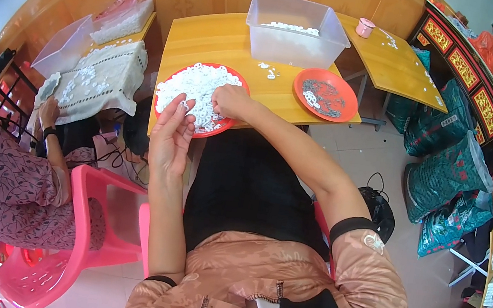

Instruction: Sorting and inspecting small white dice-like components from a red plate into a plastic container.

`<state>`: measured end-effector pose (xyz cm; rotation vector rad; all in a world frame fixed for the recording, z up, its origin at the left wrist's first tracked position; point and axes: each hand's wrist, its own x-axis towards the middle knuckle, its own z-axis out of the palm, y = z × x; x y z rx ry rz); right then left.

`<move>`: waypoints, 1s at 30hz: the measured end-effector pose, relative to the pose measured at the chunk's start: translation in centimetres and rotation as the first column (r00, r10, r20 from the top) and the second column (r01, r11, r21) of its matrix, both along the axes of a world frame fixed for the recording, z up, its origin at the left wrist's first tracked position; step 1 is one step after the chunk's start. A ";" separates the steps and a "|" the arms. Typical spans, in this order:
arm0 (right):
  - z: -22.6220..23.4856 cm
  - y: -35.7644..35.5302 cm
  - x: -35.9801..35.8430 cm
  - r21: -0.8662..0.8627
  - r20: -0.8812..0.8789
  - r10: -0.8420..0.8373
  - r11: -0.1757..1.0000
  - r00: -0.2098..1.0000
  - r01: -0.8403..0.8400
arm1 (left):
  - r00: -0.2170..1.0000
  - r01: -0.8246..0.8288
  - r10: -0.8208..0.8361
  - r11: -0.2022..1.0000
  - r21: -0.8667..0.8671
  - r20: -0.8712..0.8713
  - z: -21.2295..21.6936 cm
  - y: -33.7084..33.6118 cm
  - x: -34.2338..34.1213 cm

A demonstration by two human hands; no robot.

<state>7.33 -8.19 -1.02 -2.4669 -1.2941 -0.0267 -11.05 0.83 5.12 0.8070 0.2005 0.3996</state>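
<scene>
A red round tray (pixel 229 129) on the yellow table in front of me is heaped with small white plastic pieces (pixel 198 84), some ring-shaped. Palm up at the tray's near edge, my left hand (pixel 173 132) pinches one small white piece (pixel 185 105) between thumb and fingertip. My right hand (pixel 230 100) is closed, its fingers down at the right side of the heap; what they grip, if anything, is hidden. To the right, an orange-red plate (pixel 349 103) bears small grey metal-looking bits (pixel 331 105) and a few white pieces.
A clear plastic bin (pixel 297 48) with white pieces stands behind the trays. At left, a person (pixel 9 186) works at a cloth-covered table (pixel 109 75) beside a pink chair (pixel 79 217). Full green sacks (pixel 448 178) stand on the right, near another yellow table (pixel 398 68) with a pink cup (pixel 364 28).
</scene>
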 end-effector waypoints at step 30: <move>10.7 -9.8 -15.7 0.880 -0.203 0.216 0.468 0.955 0.081 | 0.990 -0.052 0.005 0.941 0.334 0.140 3.3 -6.0 -2.9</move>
